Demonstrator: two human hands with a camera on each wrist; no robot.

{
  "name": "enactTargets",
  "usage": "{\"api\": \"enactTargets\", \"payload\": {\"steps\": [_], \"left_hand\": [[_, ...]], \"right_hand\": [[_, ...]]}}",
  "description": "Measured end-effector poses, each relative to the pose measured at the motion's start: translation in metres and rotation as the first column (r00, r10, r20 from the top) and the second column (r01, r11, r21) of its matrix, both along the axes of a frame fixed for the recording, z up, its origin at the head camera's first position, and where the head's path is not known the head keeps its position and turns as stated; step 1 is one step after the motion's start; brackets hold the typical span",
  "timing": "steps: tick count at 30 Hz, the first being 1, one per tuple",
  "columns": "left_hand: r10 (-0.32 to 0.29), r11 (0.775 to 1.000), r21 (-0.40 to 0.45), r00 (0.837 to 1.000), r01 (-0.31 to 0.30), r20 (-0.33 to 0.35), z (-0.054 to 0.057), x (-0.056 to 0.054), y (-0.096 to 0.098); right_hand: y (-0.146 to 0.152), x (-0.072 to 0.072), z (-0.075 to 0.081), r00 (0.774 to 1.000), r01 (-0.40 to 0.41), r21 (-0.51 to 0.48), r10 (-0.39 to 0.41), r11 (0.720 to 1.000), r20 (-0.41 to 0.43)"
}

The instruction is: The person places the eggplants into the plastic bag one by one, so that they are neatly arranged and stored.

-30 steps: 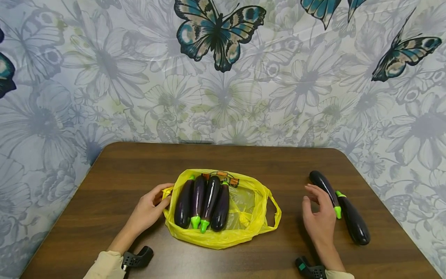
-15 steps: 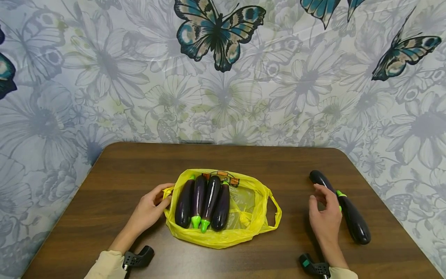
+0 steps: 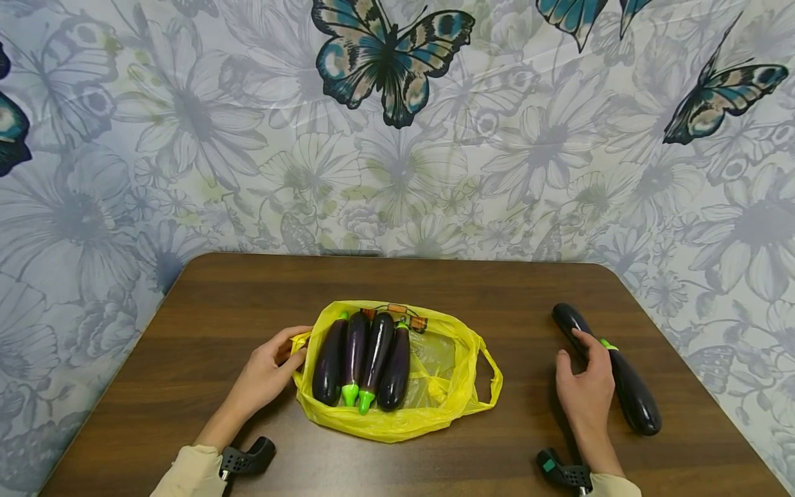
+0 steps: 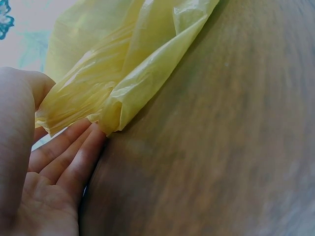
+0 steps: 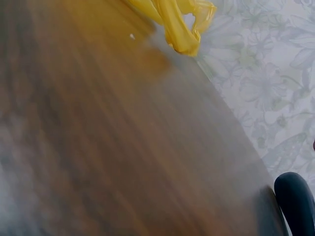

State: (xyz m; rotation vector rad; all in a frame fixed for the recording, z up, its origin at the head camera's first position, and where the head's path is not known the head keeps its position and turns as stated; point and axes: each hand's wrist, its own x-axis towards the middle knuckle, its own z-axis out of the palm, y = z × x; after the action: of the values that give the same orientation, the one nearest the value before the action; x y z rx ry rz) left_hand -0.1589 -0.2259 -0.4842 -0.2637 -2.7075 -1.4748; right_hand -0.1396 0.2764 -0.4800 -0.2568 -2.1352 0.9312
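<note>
Two eggplants (image 3: 636,397) lay at the right of the frame, the upper eggplant (image 3: 568,319) partly under the right hand (image 3: 585,390); whether its fingers gripped could not be told. That glossy skin was probably slippery over firm, bruisable flesh, making the thick middle the likeliest hold. Left of centre, the left hand (image 3: 268,369) pinched the limp, thin yellow bag (image 3: 404,429). Bare wood separated bag and eggplants; the table (image 3: 497,283) had its slanting right edge near them.
</note>
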Motion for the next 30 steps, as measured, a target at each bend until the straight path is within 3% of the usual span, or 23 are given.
{"api": "enactTargets", "payload": {"steps": [17,30], "left_hand": [[0.001,1.0,0.0,1.0,-0.001,0.002,0.0,0.001,-0.001],[-0.005,1.0,0.003,1.0,0.005,-0.002,0.001,0.001,0.0]], "right_hand": [[0.006,0.001,0.001,0.986,-0.004,-0.038,0.01,0.999,0.165],[0.015,0.001,0.002,0.99,0.028,-0.017,-0.025,0.999,0.137]]}}
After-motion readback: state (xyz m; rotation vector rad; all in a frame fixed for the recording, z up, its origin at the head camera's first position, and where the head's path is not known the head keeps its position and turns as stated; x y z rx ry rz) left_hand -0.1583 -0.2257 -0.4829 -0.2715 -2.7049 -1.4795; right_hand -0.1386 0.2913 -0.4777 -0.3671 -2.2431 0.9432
